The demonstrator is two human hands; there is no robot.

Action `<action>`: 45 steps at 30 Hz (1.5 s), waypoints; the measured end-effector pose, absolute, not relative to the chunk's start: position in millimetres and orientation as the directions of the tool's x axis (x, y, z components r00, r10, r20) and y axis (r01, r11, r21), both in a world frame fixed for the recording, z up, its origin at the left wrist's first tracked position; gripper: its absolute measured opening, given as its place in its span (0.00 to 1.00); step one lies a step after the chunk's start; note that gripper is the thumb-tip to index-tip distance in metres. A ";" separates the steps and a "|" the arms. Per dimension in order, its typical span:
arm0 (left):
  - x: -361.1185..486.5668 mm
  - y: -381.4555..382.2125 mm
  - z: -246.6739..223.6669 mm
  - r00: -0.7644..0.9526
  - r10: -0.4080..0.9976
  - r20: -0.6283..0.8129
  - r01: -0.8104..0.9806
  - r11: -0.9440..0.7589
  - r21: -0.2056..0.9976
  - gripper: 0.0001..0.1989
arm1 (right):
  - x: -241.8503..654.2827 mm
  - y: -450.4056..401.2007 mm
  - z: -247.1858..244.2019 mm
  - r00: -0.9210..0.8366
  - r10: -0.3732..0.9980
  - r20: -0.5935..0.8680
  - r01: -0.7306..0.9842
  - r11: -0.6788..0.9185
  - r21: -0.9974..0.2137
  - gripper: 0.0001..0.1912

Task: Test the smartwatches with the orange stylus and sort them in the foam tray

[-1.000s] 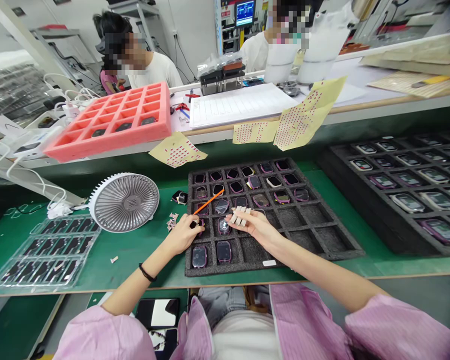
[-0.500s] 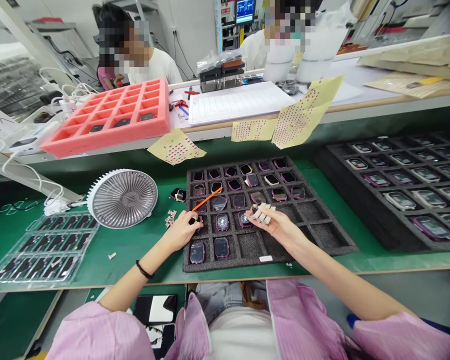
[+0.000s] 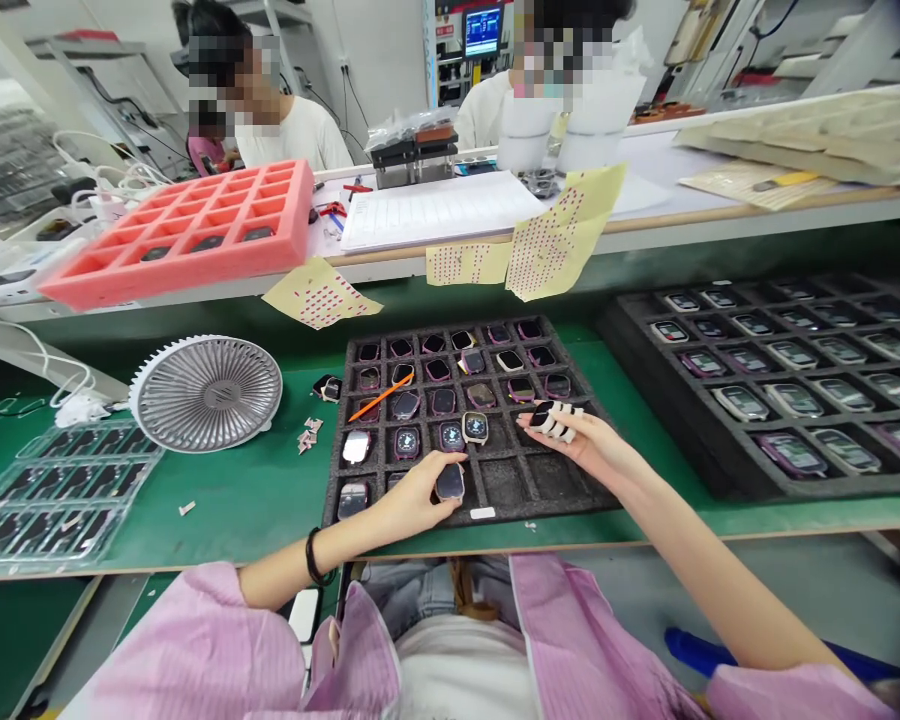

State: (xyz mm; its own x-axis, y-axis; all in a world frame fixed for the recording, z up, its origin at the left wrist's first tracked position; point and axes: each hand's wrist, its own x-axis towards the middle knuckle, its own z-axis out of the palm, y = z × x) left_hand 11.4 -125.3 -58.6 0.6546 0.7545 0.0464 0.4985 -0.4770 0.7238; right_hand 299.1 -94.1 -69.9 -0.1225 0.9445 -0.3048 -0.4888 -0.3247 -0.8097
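Note:
My left hand (image 3: 414,497) pinches a smartwatch (image 3: 450,484) by its edges over the front row of the black foam tray (image 3: 504,482). My right hand (image 3: 581,440) is closed round a small stack of light-cased smartwatches (image 3: 555,420), held above the tray's right part; its exact number is hard to make out. Between the hands, a light-cased watch (image 3: 475,428) with a lit face rests against a purple-cased watch (image 3: 451,436). More watches fill the tray's back rows. An orange stick (image 3: 381,396) lies slanted across its left side.
A round fan (image 3: 208,393) and a clear plastic tray (image 3: 60,490) stand left. Small scraps (image 3: 309,434) lie beside the foam tray. Another black tray of watches (image 3: 720,470) is at right. A pink foam tray (image 3: 187,225) sits on the shelf; two people are opposite.
My left hand has moved right from the tray's left column and now holds a watch. A light-cased watch now lies beside the purple one. My right hand has drawn back rightward; the view has shifted.

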 end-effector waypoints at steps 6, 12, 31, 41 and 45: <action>48.6 -112.8 -38.4 0.656 0.710 0.256 0.535 -0.677 0.505 0.27 | 302.2 -86.1 -67.1 -0.293 0.910 -0.294 -0.452 -0.403 -0.796 0.11; 111.1 -48.6 -44.8 0.746 0.599 0.290 0.284 -0.680 0.676 0.32 | 299.7 -84.1 -67.3 -0.288 0.912 -0.293 -0.455 -0.400 -0.795 0.12; 111.1 -47.0 -43.4 0.715 0.666 0.213 0.509 -0.704 0.496 0.18 | 348.0 -61.4 -94.3 -0.045 0.967 0.252 0.652 0.219 -0.725 0.22; 80.5 -126.3 -79.2 0.826 0.537 0.172 0.528 -0.844 0.095 0.24 | 322.5 -95.7 -91.7 -0.422 0.818 0.391 0.802 0.538 -0.261 0.24; 59.9 -136.7 -66.7 0.872 0.480 0.098 0.471 -0.877 0.099 0.24 | 303.7 -109.0 -97.9 -0.580 0.766 0.277 0.717 0.642 -0.273 0.28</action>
